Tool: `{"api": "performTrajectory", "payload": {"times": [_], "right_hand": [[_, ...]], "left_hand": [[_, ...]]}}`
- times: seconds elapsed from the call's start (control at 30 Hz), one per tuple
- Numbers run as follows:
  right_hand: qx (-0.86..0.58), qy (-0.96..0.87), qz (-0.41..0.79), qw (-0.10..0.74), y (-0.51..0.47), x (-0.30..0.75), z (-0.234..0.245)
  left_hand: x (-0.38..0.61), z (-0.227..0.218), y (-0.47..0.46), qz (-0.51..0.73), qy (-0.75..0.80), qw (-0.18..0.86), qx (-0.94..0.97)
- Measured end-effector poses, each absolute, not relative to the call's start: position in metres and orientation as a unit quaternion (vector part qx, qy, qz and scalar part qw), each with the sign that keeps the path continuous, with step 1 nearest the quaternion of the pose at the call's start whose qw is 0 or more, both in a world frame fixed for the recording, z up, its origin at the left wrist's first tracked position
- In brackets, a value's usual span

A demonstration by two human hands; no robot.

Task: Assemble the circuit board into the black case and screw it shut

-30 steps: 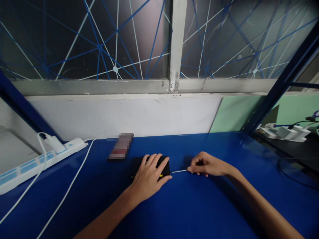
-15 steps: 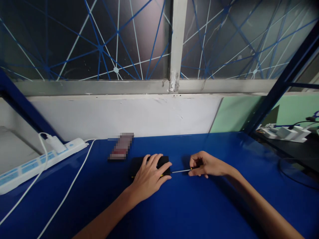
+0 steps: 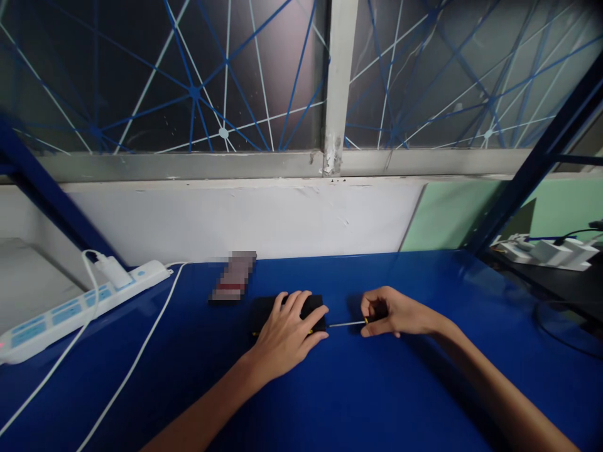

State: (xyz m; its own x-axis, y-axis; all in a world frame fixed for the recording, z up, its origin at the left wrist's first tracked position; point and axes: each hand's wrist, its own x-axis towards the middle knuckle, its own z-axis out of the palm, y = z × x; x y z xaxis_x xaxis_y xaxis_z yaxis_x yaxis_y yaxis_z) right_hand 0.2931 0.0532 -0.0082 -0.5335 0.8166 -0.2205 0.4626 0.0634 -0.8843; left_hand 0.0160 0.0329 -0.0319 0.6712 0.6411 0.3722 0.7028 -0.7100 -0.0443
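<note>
A small black box (image 3: 264, 308) lies on the blue table (image 3: 358, 389). My left hand (image 3: 285, 333) rests flat on top of it, fingers stretched out and pressing it down. My right hand (image 3: 394, 312) is closed round the handle of a thin screwdriver (image 3: 347, 324). Its silver shaft lies level and points left, with the tip at the box's right side. A thin yellow strip shows along the box's front edge.
A blurred small flat object (image 3: 233, 284) lies just behind the box. A white power strip (image 3: 70, 307) with a plugged charger and white cables sits at the left. A white wall and window stand behind. More white chargers (image 3: 546, 251) sit on a dark bench at the right.
My right hand has slid a little back along the screwdriver, showing more of the shaft. The view has shifted slightly. My left hand stays on the box.
</note>
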Motion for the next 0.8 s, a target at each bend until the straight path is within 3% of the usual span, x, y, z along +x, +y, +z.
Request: {"api": "performTrajectory", "payload": {"times": [0.8], "right_hand": [[-0.457, -0.728, 0.482, 0.169, 0.0517, 0.2926, -0.0067]], "left_hand": [[0.0155, -0.0310, 0.0291, -0.164, -0.377, 0.073, -0.909]]}}
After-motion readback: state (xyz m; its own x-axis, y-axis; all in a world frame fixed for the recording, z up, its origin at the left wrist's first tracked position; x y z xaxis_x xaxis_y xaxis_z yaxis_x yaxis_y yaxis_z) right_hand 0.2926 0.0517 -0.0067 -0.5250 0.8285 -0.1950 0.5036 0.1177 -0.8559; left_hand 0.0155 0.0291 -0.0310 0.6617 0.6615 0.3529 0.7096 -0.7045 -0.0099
